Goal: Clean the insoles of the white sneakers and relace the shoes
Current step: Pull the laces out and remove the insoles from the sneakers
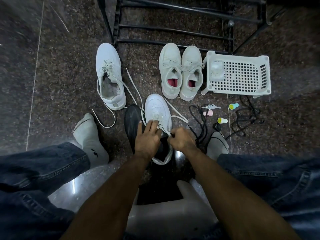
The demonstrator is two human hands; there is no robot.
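Bare floor [52, 94] far left of left hand [147, 137]. Black shoe [132, 122] touching its left; black cords [200, 129] beside right hand [182, 139].

A dark speckled stone floor [65, 94] carried everything: a white sneaker [110, 77] with loose laces, another white sneaker [157, 108] beside a black insole [132, 122], a laced pair of pale shoes [181, 71], a white plastic basket [239, 75], black cords [245, 116], keys [211, 106] and small stamps [222, 120].

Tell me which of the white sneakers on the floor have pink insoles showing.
The pair of sneakers standing side by side left of the white basket. The lone sneaker further left shows grey inside, and the sneaker being laced shows no pink.
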